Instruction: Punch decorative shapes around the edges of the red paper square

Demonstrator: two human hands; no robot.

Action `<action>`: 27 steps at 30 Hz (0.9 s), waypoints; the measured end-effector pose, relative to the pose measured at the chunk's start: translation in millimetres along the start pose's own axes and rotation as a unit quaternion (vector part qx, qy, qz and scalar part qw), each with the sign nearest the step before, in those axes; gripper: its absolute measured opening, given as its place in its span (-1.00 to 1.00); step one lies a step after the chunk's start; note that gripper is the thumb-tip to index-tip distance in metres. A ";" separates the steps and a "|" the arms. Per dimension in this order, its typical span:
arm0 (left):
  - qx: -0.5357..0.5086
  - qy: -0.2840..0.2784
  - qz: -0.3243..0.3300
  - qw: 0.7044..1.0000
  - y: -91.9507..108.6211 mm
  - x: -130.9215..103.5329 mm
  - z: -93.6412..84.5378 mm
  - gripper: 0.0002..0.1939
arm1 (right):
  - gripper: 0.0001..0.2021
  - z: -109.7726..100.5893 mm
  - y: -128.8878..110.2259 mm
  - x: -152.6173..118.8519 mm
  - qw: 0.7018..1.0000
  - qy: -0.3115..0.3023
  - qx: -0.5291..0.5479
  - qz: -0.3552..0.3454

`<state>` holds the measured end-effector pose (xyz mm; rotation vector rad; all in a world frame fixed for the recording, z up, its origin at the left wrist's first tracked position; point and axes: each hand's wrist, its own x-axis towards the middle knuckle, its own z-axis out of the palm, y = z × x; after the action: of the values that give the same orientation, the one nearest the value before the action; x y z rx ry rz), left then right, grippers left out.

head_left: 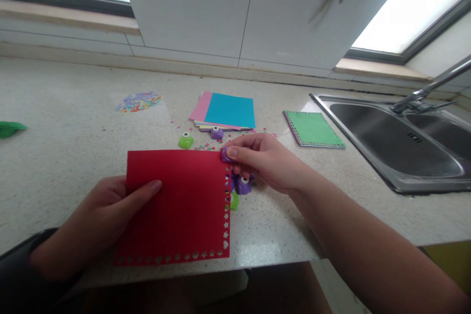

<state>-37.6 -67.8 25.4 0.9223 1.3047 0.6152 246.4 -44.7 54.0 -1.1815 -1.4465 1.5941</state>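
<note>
Speckled worktop [275, 235] runs beneath white wall panels [206, 24], with a metal sink [393, 149] toward 3 o'clock. Near the middle, a red sheet [184, 196] is held just above the surface. Its bottom and right edges carry rows of small cut-out shapes, stars and hearts among them; the top edge looks uncut, as does what shows of the left one, so about half the border appears done.

From the sheet's centre, the left forearm comes in at 8 o'clock. The left hand [99, 211] grips the sheet's left side, thumb flat on top, other fingers hidden underneath. The right forearm enters from 4 o'clock, and the right hand [270, 162] pinches a small purple punch [227, 155] at the sheet's upper right corner, its fingers closed around it.

More punches lie at 3 o'clock and a green one [186, 141] at 12. Coloured paper [233, 110] is stacked at 1 o'clock, edge-punched green paper [314, 130] at 2, paper scraps [142, 102] at 11.
</note>
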 end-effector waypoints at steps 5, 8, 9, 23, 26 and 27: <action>-0.001 0.006 0.000 1.000 -1.8 2.8 -1.2 -0.62 | -0.68 0.1 -0.3 0.1 1.000 -0.003 0.005 -0.002; 0.005 0.005 0.001 1.000 -0.9 2.9 -0.5 -0.62 | -0.69 0.1 -0.4 0.1 1.000 -0.004 0.004 -0.004; 0.007 0.006 0.002 1.000 -0.7 2.5 -0.3 -0.62 | -0.69 0.1 -0.4 0.2 1.000 -0.005 0.003 -0.005; 0.000 0.004 0.005 1.000 0.9 0.1 0.8 -0.64 | -0.69 -0.8 0.1 -0.2 1.000 -0.010 0.009 0.001; -0.004 0.002 0.004 1.000 -1.1 0.9 -0.5 -0.63 | -0.70 -1.2 0.3 0.1 1.000 -0.011 0.013 0.004; -0.008 0.001 0.006 1.000 -2.2 1.6 -1.2 -0.62 | -0.70 -1.4 0.3 0.3 1.000 -0.012 0.012 0.003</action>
<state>-38.7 -67.4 22.7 0.9175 1.2954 0.6337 247.6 -44.0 53.7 -1.1579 -1.4358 1.6316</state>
